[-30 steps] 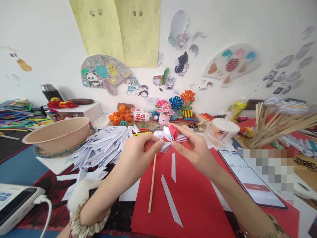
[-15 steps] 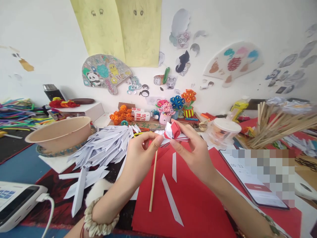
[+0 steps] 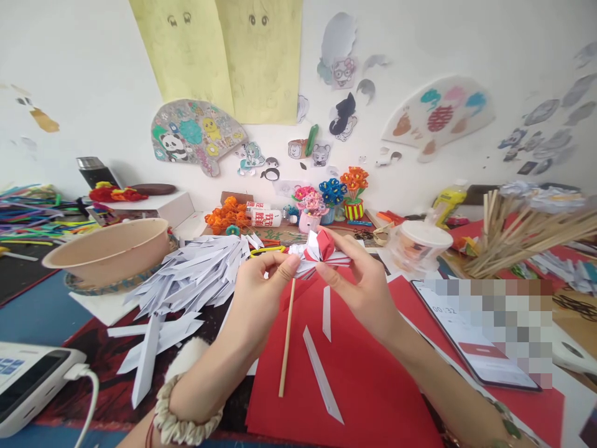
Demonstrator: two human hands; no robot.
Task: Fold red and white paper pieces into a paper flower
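Grasping the red-and-white folded piece (image 3: pixel 323 247) between both hands' fingers: pinching its left side with the left hand (image 3: pixel 255 283), clasping its right with the right hand (image 3: pixel 366 283); holding it near the red paper's (image 3: pixel 368 379) far end, beyond white strips (image 3: pixel 322 373) and a wooden stick (image 3: pixel 286 342).

The folded red-and-white flower (image 3: pixel 321 246) looks like creased matt paper; by the front edge of the worktop (image 3: pixel 51 311), the red sheets (image 3: pixel 364 379) are smooth, matt paper, the slim stick (image 3: pixel 286 345) pale wood, and the white strips (image 3: pixel 323 376) crisp paper. Toward the left edge the beige basin (image 3: pixel 107 250) looks like smooth plastic with a sheen, while toward the right edge the phone (image 3: pixel 445 316) has a glossy, glass-like screen and the bundled sticks (image 3: pixel 513 242) are matt wood.
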